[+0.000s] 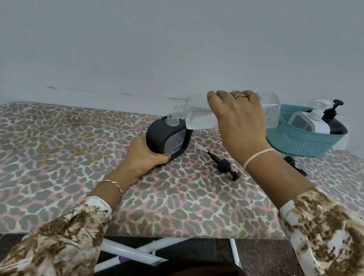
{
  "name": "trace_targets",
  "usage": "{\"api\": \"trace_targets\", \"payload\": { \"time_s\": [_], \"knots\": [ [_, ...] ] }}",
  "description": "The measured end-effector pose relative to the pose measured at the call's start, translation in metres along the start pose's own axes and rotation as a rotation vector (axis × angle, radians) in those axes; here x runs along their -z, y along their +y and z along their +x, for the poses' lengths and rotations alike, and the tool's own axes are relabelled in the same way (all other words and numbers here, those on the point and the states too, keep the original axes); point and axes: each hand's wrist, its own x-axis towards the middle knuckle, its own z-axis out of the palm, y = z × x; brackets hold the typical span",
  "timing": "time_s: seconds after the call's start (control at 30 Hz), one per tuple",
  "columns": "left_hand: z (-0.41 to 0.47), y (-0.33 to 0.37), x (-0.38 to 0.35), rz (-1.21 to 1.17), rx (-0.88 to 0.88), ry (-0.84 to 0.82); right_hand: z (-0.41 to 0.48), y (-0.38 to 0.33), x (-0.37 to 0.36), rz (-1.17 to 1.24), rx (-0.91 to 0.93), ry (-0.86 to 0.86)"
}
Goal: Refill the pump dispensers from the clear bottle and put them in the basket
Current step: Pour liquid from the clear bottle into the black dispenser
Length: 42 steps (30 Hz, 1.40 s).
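Clear bottle [200,113] lies tipped in my right hand [237,117], fingers curled over it, neck at the black dispenser [160,138] mouth, perhaps touching; my left hand [145,159] grips the dispenser's base on the table [53,152].

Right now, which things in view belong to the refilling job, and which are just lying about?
In the job: clear bottle, black dispenser, loose pump, basket, white dispenser, dark pump bottle.
Lying about: leopard-print cloth, small black part beside basket, purpose unclear.
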Motion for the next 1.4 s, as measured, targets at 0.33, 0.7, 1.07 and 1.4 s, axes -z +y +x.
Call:
{"api": "trace_targets", "payload": {
  "time_s": [0.33,0.7,1.07,1.4],
  "knots": [
    [0.0022,-0.0035,0.0005,0.005,0.008,0.000,0.0005,0.0010,0.0020,-0.022,0.018,0.000],
    [0.0022,-0.0030,0.0003,0.015,0.009,0.002,0.0021,0.0014,0.0054,-0.047,0.035,-0.004],
    [0.0010,-0.0017,0.0007,0.001,0.011,-0.001,0.0038,0.0021,0.0063,-0.060,0.048,-0.001],
    [0.0006,-0.0011,0.0001,-0.013,0.027,0.002,0.0050,0.0016,0.0072,-0.071,0.056,0.003]
  ]
}}
